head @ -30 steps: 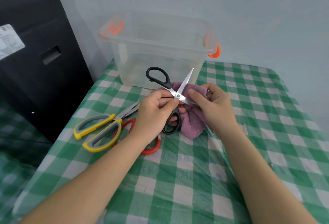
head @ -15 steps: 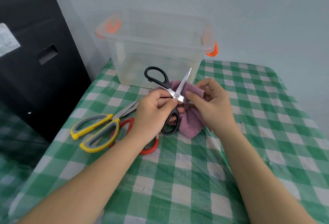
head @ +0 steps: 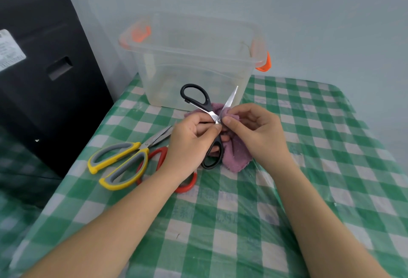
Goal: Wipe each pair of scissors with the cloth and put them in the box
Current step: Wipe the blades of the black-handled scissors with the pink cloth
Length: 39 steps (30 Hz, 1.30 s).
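Both hands sit a little higher and closer together than a moment ago, and the right hand [head: 260, 132] has slid the purple cloth [head: 237, 154] up along one blade. Its thumb and fingers pinch the cloth around that blade, near the screw of the black scissors [head: 202, 103]. The scissors are spread wide open, with one silver tip pointing up in front of the box [head: 194, 61]. The left hand [head: 189, 143] curls around the scissors near the middle, and one black loop hangs down below it while the other loop sticks up toward the box.

The clear box (it has orange clips on its two ends) stands at the back of the desk [head: 320, 167], just behind the hands. I cannot see any scissors inside it.

On the green and white checked cloth of the desk, to the left, lie the yellow and grey scissors [head: 119, 163]. The red scissors [head: 185, 185] lie partly under the left wrist, touching the yellow ones. A big black case [head: 44, 68] stands beside the desk on the left.
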Each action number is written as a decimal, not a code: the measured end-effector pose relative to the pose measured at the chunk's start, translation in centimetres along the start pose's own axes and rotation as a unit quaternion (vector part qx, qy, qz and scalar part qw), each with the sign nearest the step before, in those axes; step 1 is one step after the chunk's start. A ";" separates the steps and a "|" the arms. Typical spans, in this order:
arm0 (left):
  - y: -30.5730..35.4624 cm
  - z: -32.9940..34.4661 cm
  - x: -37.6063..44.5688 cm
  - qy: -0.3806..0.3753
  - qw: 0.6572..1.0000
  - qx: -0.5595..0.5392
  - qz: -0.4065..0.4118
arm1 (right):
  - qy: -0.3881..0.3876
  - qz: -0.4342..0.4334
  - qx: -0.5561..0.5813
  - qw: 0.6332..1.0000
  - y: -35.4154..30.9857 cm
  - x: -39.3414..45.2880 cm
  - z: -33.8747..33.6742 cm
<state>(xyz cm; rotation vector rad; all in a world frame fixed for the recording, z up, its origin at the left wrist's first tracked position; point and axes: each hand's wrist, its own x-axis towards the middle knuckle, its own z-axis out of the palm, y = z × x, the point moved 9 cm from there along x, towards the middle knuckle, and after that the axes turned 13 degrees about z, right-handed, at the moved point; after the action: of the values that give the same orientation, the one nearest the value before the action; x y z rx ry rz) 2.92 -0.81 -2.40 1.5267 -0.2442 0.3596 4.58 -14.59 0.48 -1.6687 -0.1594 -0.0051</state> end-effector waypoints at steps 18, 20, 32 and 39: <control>0.4 0.4 -0.2 -0.035 0.993 0.091 0.073 | 0.038 0.093 0.112 0.989 1.9 0.2 -0.2; 0.3 0.4 -0.2 -0.034 0.993 0.088 0.067 | 0.050 0.086 0.093 0.991 1.7 0.2 -0.5; -0.6 0.3 -0.3 -0.002 0.999 -0.031 -0.034 | 0.000 0.102 0.117 0.988 1.9 0.3 -0.2; -0.2 0.3 -0.1 -0.023 0.999 0.046 0.016 | 0.072 0.060 0.062 0.994 0.8 -0.2 -0.2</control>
<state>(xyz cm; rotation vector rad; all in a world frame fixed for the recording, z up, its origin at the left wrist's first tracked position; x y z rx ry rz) 2.94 -1.16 -2.62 1.6250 -0.2923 0.3658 4.45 -14.87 -0.32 -1.5444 0.0489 -0.0252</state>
